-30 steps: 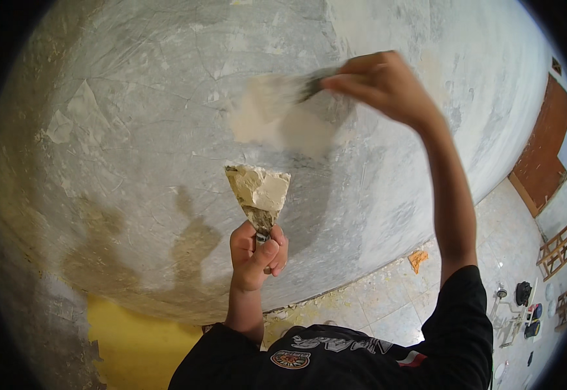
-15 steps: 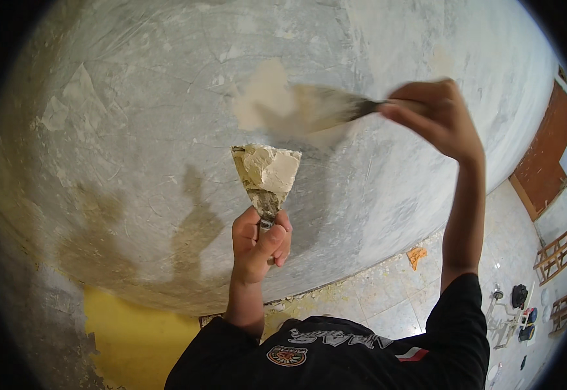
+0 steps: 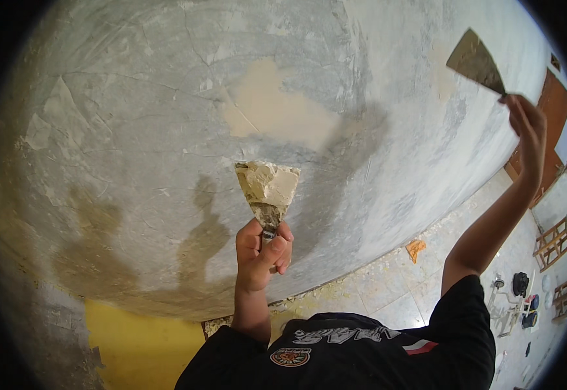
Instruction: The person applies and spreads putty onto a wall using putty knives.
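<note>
My left hand is closed round the handle of a putty knife, held upright in front of the wall. A thick heap of cream filler covers most of that blade. High at the right, my right hand grips a second putty knife, its wide blade pointing up and left. Only a thin smear shows on this blade; whether it touches the wall I cannot tell. Between the two knives, a smooth beige patch of filler lies on the grey wall.
Below the wall at left is a yellow painted area. An orange scrap lies on the tiled floor. Farther right are wooden frames, a black bundle and a brown door. Shadows fall across the wall.
My right hand has swept its putty knife from the beige patch out to the upper right. The patch is fully uncovered and reaches farther right. My left hand sits slightly lower with its loaded knife.
</note>
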{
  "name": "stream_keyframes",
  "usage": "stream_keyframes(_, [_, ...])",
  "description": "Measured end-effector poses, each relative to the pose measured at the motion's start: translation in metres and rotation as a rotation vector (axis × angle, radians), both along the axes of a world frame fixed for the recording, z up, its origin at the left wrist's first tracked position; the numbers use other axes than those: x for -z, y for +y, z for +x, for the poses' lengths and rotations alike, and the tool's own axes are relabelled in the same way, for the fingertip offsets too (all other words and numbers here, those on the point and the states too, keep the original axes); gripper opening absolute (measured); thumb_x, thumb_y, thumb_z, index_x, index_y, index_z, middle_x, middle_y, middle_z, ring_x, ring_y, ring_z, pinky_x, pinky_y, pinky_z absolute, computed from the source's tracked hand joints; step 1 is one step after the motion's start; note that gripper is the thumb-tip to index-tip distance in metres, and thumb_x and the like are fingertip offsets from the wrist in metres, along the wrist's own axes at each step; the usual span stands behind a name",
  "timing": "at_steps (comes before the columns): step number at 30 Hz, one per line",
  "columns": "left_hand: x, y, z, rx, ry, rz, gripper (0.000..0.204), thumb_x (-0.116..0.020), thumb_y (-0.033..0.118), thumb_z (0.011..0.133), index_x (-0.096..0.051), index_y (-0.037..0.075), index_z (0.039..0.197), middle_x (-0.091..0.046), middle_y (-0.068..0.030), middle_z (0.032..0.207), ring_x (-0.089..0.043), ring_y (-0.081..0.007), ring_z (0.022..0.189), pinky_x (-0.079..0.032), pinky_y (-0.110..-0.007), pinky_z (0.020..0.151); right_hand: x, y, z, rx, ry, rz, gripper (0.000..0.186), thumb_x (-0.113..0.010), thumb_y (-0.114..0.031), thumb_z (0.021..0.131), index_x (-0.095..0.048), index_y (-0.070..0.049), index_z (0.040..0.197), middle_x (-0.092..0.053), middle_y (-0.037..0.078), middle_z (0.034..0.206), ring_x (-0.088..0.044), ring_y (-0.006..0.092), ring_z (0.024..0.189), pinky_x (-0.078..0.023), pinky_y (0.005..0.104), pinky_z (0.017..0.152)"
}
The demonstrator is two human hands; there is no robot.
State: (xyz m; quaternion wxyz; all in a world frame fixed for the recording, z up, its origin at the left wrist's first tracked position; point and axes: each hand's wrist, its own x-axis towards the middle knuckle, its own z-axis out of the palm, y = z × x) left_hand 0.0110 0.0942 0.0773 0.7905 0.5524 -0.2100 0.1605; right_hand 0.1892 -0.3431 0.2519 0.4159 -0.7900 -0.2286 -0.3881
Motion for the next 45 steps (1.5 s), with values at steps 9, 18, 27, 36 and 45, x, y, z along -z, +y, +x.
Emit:
stream_keyframes(9, [0.015, 0.003, -0.003, -0.08, 0.056, -0.035, 0.038, -0.065, 0.036, 0.096, -0.053, -0.001, 0.099, -0.045, -0.0011, 0.054, -0.043, -0.0096, 0.041, -0.035, -0.024, 0.038, 0.215, 0.103, -0.011, -0.724, 0.433, 0.613, 0.04, -0.051, -0.032, 0.104, -0.06, 0.003, 0.09, -0.037, -0.006, 0.057, -0.029, 0.004, 0.047, -0.022, 0.0229, 0.044])
stream_keyframes(18, [0.02, -0.01, -0.01, -0.126, 0.165, -0.019, 0.051, -0.042, 0.041, 0.101, -0.058, -0.006, 0.096, -0.05, -0.0043, 0.055, -0.044, -0.0102, 0.043, -0.036, -0.024, 0.042, 0.232, 0.177, -0.063, -0.924, 0.59, 0.666, 0.027, -0.053, -0.027, 0.104, -0.057, -0.001, 0.097, -0.042, -0.004, 0.059, -0.033, 0.0053, 0.049, -0.027, 0.0227, 0.047])
stream_keyframes(27, [0.008, -0.043, -0.005, -0.536, 0.058, 0.239, 0.047, -0.034, 0.031, 0.104, -0.061, -0.007, 0.099, -0.056, -0.0069, 0.058, -0.047, -0.0098, 0.047, -0.036, -0.024, 0.048, 0.142, 0.177, -0.129, -0.693, 0.562, 0.109, 0.018, -0.07, -0.015, 0.09, -0.068, 0.003, 0.094, -0.061, 0.003, 0.066, -0.052, 0.0064, 0.059, -0.038, 0.0239, 0.053])
stream_keyframes(36, [0.001, 0.006, -0.01, -0.507, 0.038, -0.208, 0.037, -0.033, 0.035, 0.104, -0.053, 0.007, 0.091, -0.04, -0.002, 0.05, -0.035, -0.014, 0.036, -0.033, -0.027, 0.035, 0.139, 0.171, -0.084, -0.698, 0.486, 0.232, 0.019, -0.067, -0.018, 0.094, -0.069, 0.001, 0.095, -0.056, -0.001, 0.065, -0.046, 0.0042, 0.058, -0.034, 0.0226, 0.051])
stream_keyframes(45, [0.005, -0.002, -0.001, -0.463, 0.092, -0.175, 0.037, -0.033, 0.035, 0.103, -0.053, 0.007, 0.09, -0.041, -0.0026, 0.051, -0.034, -0.0146, 0.036, -0.031, -0.028, 0.034, 0.115, 0.269, -0.059, -0.797, 0.405, 0.41, 0.022, -0.053, -0.023, 0.104, -0.058, -0.002, 0.096, -0.047, 0.001, 0.056, -0.042, 0.0086, 0.05, -0.033, 0.0279, 0.047])
